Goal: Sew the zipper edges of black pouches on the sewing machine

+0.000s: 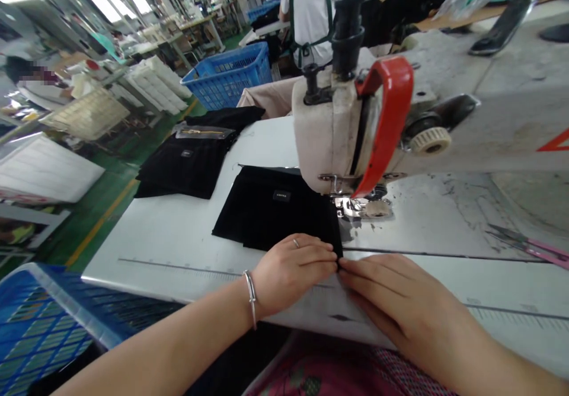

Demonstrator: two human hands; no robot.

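A black fabric piece with a small woven label lies flat on the sewing table, its right edge by the presser foot of the sewing machine. My left hand, with a ring and a silver bangle, rests on the near right corner of the fabric, fingers together and pressing down. At that same corner, my right hand pinches the fabric's edge between thumb and fingers. The fingertips of both hands almost meet there.
Pink-handled thread snips lie right of the machine. A stack of black fabric pieces sits at the table's left. Blue plastic baskets stand at the near left and behind the table. A co-worker in a white top is ahead.
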